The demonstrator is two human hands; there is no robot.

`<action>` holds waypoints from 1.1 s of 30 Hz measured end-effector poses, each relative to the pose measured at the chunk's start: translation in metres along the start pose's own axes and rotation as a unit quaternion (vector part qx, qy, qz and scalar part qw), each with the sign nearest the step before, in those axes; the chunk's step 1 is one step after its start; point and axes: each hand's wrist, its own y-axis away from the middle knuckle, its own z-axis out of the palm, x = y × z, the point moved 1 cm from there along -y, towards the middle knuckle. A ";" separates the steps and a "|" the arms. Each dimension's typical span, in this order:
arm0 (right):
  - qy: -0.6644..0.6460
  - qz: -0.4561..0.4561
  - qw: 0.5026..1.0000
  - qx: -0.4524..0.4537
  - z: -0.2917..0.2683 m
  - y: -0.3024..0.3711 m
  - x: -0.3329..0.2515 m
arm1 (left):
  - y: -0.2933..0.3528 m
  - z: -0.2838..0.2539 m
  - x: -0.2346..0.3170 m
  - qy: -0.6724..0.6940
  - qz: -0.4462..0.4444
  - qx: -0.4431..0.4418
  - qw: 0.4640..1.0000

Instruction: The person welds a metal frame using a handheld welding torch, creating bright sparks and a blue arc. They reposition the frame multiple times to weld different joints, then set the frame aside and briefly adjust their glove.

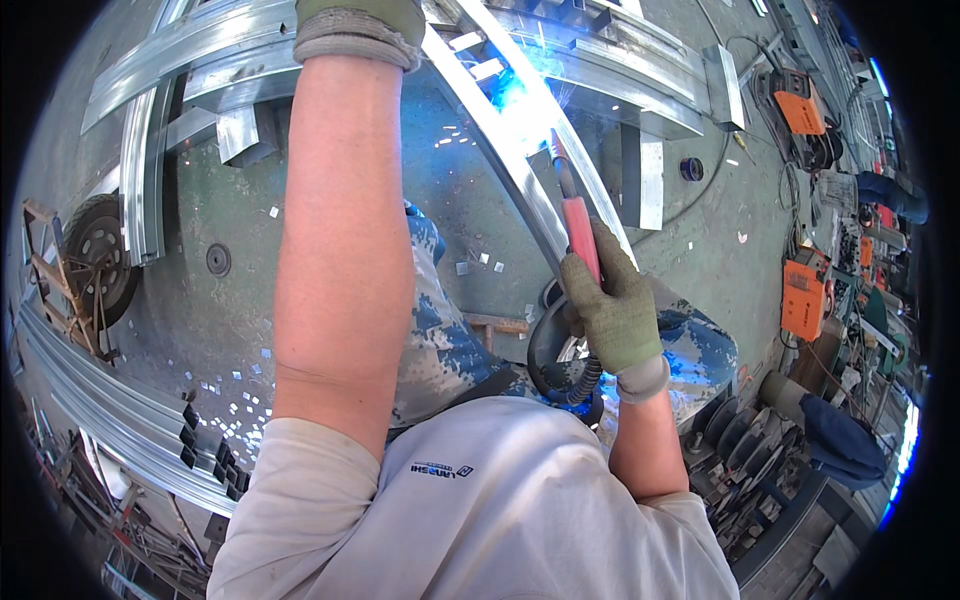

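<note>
My right hand (617,310), in a green work glove, is closed around the red handle of a welding torch (579,236). From the torch tip a bright blue-white welding arc (526,108) flares on a frame of two long metal bars (515,172), joined by short crosspieces; the glare hides the joint. The torch's black cable (545,362) loops below my right hand. My left arm stretches far forward across the view. The gloved left hand (360,22) is cut off at the top edge near the metal profiles (232,82), so its fingers are hidden.
At left are a wheeled cart (95,260) and stacked steel channels (120,405). Orange welding machines (803,300) stand at right, with cables along the floor. Small metal offcuts (235,400) lie scattered. A hammer (495,324) lies by my legs. Another person's dark sleeve (845,440) shows at right.
</note>
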 end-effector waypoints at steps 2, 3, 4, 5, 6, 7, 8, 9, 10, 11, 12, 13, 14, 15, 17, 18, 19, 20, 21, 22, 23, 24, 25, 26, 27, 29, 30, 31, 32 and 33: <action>0.012 -0.013 1.000 0.000 -0.001 -0.002 0.002 | -0.005 -0.004 0.000 0.011 -0.009 -0.016 1.000; 0.009 -0.012 1.000 0.000 -0.001 -0.002 0.002 | -0.004 -0.002 -0.001 0.005 -0.006 -0.011 1.000; 0.006 -0.011 1.000 0.001 -0.001 -0.001 0.001 | -0.003 -0.001 -0.001 0.000 -0.004 -0.005 1.000; 0.003 -0.009 1.000 0.001 -0.001 0.000 0.000 | -0.002 0.001 -0.001 -0.006 -0.001 0.001 1.000; 0.003 0.001 1.000 0.000 -0.002 0.002 -0.001 | -0.002 0.000 -0.001 -0.007 -0.001 -0.002 1.000; 0.003 0.012 1.000 -0.002 -0.003 0.005 -0.002 | -0.002 -0.001 0.000 -0.007 -0.001 -0.004 1.000; 0.003 0.022 1.000 -0.004 -0.003 0.006 -0.002 | -0.001 -0.002 0.000 -0.008 -0.001 -0.007 1.000; -0.005 0.023 1.000 0.000 -0.003 0.006 -0.001 | -0.001 -0.001 0.000 -0.008 0.001 -0.005 1.000; -0.012 0.023 1.000 0.004 -0.003 0.006 0.001 | 0.000 0.001 -0.001 -0.008 0.003 -0.004 1.000; -0.020 0.023 1.000 0.007 -0.003 0.005 0.002 | 0.001 0.002 -0.001 -0.008 0.005 -0.002 1.000; -0.020 0.023 1.000 0.003 -0.003 0.005 0.002 | 0.000 0.002 -0.001 -0.015 0.003 -0.002 1.000; -0.021 0.023 1.000 -0.001 -0.003 0.003 0.000 | -0.001 0.002 -0.001 -0.022 0.001 -0.002 1.000; -0.021 0.023 1.000 -0.005 -0.003 0.001 -0.001 | -0.002 0.002 0.000 -0.029 -0.001 -0.002 1.000; -0.019 0.021 1.000 -0.003 -0.003 0.001 0.000 | -0.005 0.000 -0.001 -0.021 -0.005 -0.005 1.000; -0.016 0.016 1.000 0.001 -0.002 -0.001 0.002 | -0.011 -0.004 -0.003 -0.005 -0.015 -0.012 1.000; -0.012 0.022 1.000 -0.002 -0.003 0.000 0.001 | -0.009 -0.003 -0.003 -0.006 -0.011 -0.008 1.000; -0.008 0.028 1.000 -0.005 -0.004 0.001 -0.001 | -0.006 -0.001 -0.003 -0.007 -0.008 -0.004 1.000; -0.004 0.034 0.999 -0.008 -0.005 0.002 -0.002 | -0.003 0.001 -0.004 -0.007 -0.005 0.000 1.000; -0.007 0.034 0.999 -0.002 -0.005 0.003 -0.001 | -0.005 0.000 -0.005 -0.006 -0.006 -0.006 1.000; -0.010 0.035 0.999 0.005 -0.005 0.005 0.000 | -0.008 -0.001 -0.006 -0.005 -0.008 -0.013 1.000; -0.012 0.035 0.999 0.011 -0.005 0.006 0.001 | -0.010 -0.002 -0.008 -0.004 -0.010 -0.019 1.000; -0.012 0.033 0.999 0.008 -0.004 0.006 -0.002 | -0.007 -0.002 -0.003 -0.009 -0.002 -0.012 1.000; -0.011 0.031 0.999 0.004 -0.002 0.006 -0.006 | -0.003 -0.001 0.003 -0.014 0.006 -0.005 1.000; -0.010 0.028 1.000 0.000 -0.001 0.006 -0.009 | 0.000 -0.001 0.008 -0.018 0.015 0.003 1.000; -0.004 0.031 1.000 0.004 -0.002 0.006 -0.007 | -0.002 -0.001 0.001 -0.017 0.008 -0.004 1.000; 0.009 0.035 0.999 0.012 -0.003 0.004 -0.003 | -0.006 0.000 -0.012 -0.014 -0.004 -0.016 1.000; 0.006 0.030 0.999 0.009 -0.003 0.005 -0.006 | -0.004 -0.001 -0.005 -0.014 0.004 -0.017 1.000; 0.003 0.025 1.000 0.006 -0.002 0.006 -0.008 | -0.001 -0.001 0.002 -0.020 0.009 -0.007 1.000; -0.001 0.020 1.000 0.002 -0.001 0.007 -0.011 | 0.001 0.000 0.009 -0.025 0.015 0.003 1.000; -0.006 0.023 1.000 0.008 -0.002 0.007 -0.008 | 0.001 0.002 0.004 -0.028 0.010 0.007 1.000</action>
